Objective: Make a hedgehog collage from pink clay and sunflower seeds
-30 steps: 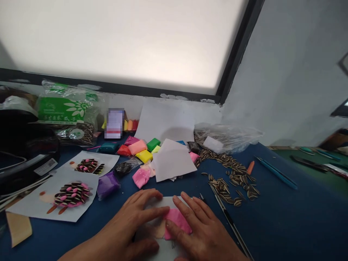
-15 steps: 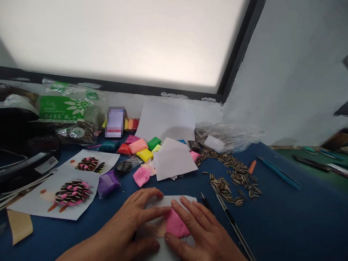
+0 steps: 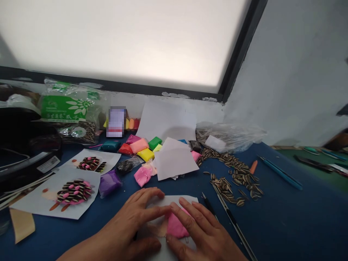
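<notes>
A flattened piece of pink modelling clay lies on a sheet of white paper in front of me, joined on its left by a beige piece of clay. My right hand rests over the pink clay, its fingers stretched out and its thumb at the lower edge. My left hand lies on the left of the paper with fingers spread, its index fingertip at the clay's upper left edge. Parts of the paper and the pink clay are hidden under my hands.
Two sheets with seed-and-clay hedgehogs lie at left. Wrapped clay packs and white paper pieces are ahead. Sunflower seeds, a craft knife, a pen and blue tweezers lie to the right.
The view has shifted very slightly. Both hands keep nearly the same place on the paper, with the right fingers moved a touch over the pink clay.
</notes>
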A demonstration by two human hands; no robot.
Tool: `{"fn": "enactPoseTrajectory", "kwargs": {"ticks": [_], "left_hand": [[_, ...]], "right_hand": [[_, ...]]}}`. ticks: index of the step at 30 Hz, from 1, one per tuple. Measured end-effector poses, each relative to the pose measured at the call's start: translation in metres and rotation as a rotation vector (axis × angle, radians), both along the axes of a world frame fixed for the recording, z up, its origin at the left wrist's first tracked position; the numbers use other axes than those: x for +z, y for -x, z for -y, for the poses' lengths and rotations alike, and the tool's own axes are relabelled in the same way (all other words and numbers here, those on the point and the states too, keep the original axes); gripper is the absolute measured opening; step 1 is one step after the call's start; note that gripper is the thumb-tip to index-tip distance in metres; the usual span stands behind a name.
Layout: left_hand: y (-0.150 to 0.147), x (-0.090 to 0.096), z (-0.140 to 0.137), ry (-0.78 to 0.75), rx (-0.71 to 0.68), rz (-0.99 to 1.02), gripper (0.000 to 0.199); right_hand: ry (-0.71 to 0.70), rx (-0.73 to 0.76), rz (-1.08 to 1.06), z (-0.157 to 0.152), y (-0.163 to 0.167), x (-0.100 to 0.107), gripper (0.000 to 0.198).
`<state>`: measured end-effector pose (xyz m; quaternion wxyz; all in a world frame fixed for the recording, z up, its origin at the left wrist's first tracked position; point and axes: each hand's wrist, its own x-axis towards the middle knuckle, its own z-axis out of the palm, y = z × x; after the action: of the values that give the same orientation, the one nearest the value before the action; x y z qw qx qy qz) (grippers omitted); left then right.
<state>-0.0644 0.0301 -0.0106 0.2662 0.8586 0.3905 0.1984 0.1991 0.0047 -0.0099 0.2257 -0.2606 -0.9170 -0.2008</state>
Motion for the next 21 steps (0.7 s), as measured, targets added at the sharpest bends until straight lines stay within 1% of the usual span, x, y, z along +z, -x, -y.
{"fn": "enactPoseTrajectory", "kwargs": {"ticks": [3, 4, 5, 8, 12, 17, 21], "left_hand": [[-0.0002, -0.0003, -0.0004, 0.003, -0.001, -0.008, 0.082], [-0.0002, -0.0003, -0.0007, 0.008, -0.001, -0.012, 0.082], [-0.0003, -0.0005, -0.0009, 0.016, -0.001, -0.013, 0.083], [-0.0002, -0.0021, -0.0016, 0.03, -0.001, -0.004, 0.086], [0.0006, -0.0039, -0.0025, 0.016, -0.004, 0.021, 0.086], [0.0005, 0.0007, -0.0032, 0.016, -0.022, 0.006, 0.084], [0.0008, 0.0034, -0.0024, -0.014, -0.018, 0.001, 0.077]], "right_hand": [[-0.05, -0.003, -0.137, -0.001, 0.0005, -0.0011, 0.022], [-0.057, 0.01, -0.142, -0.0014, 0.0002, -0.001, 0.022], [-0.018, 0.02, -0.049, -0.0019, -0.0003, -0.0006, 0.023], [-0.006, 0.027, 0.025, -0.0029, -0.0019, 0.0006, 0.03], [-0.029, 0.016, 0.015, -0.0036, -0.0021, 0.0007, 0.031], [-0.059, -0.019, 0.055, -0.0054, -0.0039, 0.0029, 0.038], [-0.029, -0.04, 0.08, -0.007, -0.0093, 0.0041, 0.038]]}}
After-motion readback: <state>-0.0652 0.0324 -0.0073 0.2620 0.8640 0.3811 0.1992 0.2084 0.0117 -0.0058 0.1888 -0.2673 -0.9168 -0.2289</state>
